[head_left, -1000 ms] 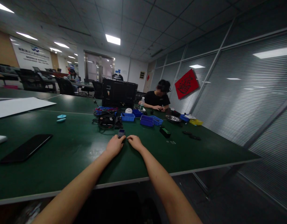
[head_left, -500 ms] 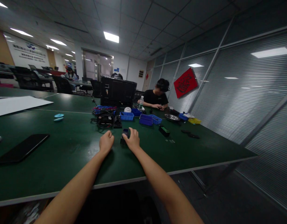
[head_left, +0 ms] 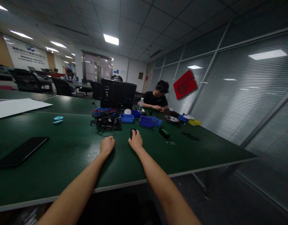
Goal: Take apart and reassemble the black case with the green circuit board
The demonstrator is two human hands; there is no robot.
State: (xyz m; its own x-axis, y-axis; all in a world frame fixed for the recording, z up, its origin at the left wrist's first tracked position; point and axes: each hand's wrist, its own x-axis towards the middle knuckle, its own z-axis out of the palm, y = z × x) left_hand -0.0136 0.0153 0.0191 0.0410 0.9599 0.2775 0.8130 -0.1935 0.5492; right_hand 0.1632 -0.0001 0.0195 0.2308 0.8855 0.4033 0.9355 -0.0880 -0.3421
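On the green table, my left hand rests in a fist. Its curled fingers hide whatever may be inside. To the right of it, my right hand grips a dark, rounded object, with fingers over its top and right side. The object looks like a computer mouse, though its details are too small to tell. A gap of bare table separates the two hands. Behind them are a black device with cables, a small black stand and a blue tray.
A monitor stands behind the trays, near a bottle. Rightward lie a purple-blue bin, a black box and a metal dish. A black tablet lies left. A person sits across the table.
My right hand has moved slightly right and now covers part of the dark object, which appears farther right and differently turned. My left hand stays closed in nearly the same place.
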